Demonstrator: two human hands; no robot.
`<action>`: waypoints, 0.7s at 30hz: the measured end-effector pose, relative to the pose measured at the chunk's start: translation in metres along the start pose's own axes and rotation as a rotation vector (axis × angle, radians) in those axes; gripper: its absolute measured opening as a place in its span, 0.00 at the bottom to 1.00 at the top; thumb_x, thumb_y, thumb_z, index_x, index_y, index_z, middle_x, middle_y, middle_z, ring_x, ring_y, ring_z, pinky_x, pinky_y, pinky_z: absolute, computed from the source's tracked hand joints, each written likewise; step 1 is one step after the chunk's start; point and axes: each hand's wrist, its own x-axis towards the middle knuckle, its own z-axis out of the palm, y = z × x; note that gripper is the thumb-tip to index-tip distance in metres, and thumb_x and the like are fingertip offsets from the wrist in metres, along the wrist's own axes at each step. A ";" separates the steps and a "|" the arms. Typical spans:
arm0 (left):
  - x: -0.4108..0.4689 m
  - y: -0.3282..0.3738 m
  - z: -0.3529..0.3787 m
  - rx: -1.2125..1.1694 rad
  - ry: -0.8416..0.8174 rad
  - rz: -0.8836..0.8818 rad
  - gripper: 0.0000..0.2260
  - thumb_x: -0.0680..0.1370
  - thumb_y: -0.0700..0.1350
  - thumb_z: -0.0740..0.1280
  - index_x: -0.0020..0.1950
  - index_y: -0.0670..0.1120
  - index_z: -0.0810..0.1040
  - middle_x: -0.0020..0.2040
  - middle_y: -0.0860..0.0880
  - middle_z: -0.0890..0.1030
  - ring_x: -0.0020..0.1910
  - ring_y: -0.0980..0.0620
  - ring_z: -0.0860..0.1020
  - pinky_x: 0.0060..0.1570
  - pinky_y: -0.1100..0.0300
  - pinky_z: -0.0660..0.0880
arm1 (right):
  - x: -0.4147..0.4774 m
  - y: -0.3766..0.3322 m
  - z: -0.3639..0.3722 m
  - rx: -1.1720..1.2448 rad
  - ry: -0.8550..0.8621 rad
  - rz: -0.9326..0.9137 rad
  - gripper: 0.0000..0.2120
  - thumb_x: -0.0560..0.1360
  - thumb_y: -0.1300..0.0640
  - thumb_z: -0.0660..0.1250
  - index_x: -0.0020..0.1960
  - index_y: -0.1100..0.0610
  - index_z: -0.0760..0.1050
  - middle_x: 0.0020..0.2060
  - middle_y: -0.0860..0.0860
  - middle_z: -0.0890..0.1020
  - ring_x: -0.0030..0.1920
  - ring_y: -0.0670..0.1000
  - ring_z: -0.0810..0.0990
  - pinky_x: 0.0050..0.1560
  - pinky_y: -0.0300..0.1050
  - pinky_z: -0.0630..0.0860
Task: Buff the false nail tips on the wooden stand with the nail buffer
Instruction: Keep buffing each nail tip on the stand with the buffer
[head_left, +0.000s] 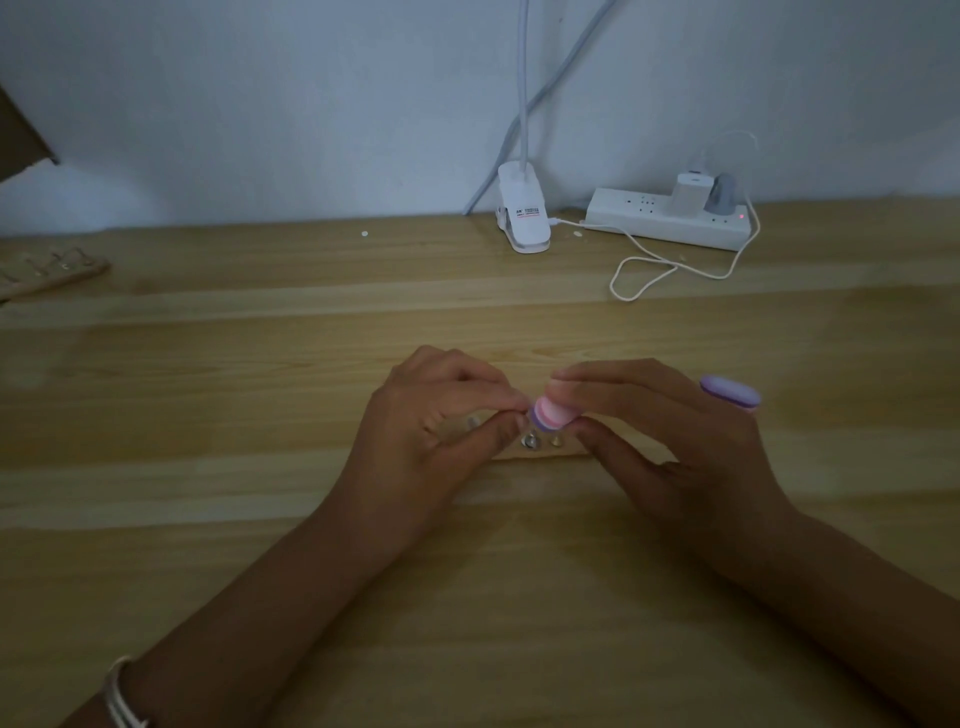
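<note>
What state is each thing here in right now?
Right hand: gripping the nail buffer.
Left hand: pinching, apparently one of the nail tips.
Wooden stand: flat on table, partly hidden.
Spare purple buffer: lying untouched.
Power strip: red light on, charger plugged in.

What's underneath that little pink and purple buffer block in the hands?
A pale wooden stand with small clear false nail tips. The left hand and right hand cover most of it, so the tips cannot be counted.

Wooden stand (544, 453) lies on table (260, 395), power strip (636, 217) behind.
</note>
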 end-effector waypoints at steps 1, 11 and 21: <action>0.000 0.001 0.000 0.003 -0.002 -0.001 0.04 0.72 0.44 0.71 0.45 0.49 0.85 0.44 0.58 0.80 0.48 0.56 0.76 0.51 0.56 0.72 | 0.000 0.001 0.000 -0.017 0.012 0.020 0.11 0.73 0.69 0.73 0.54 0.62 0.84 0.52 0.52 0.84 0.56 0.44 0.79 0.60 0.23 0.63; -0.001 0.004 0.002 0.067 -0.002 0.011 0.06 0.72 0.43 0.71 0.47 0.46 0.86 0.45 0.54 0.80 0.48 0.49 0.77 0.50 0.43 0.73 | 0.003 0.001 -0.002 -0.093 -0.019 -0.024 0.09 0.73 0.68 0.71 0.52 0.62 0.85 0.52 0.54 0.85 0.54 0.45 0.80 0.62 0.22 0.61; -0.003 0.004 0.001 0.167 -0.035 0.059 0.08 0.75 0.47 0.69 0.49 0.47 0.86 0.45 0.53 0.81 0.48 0.50 0.76 0.49 0.46 0.73 | 0.000 0.001 0.001 -0.061 -0.065 -0.069 0.10 0.75 0.68 0.70 0.54 0.61 0.85 0.54 0.55 0.84 0.55 0.48 0.82 0.62 0.29 0.69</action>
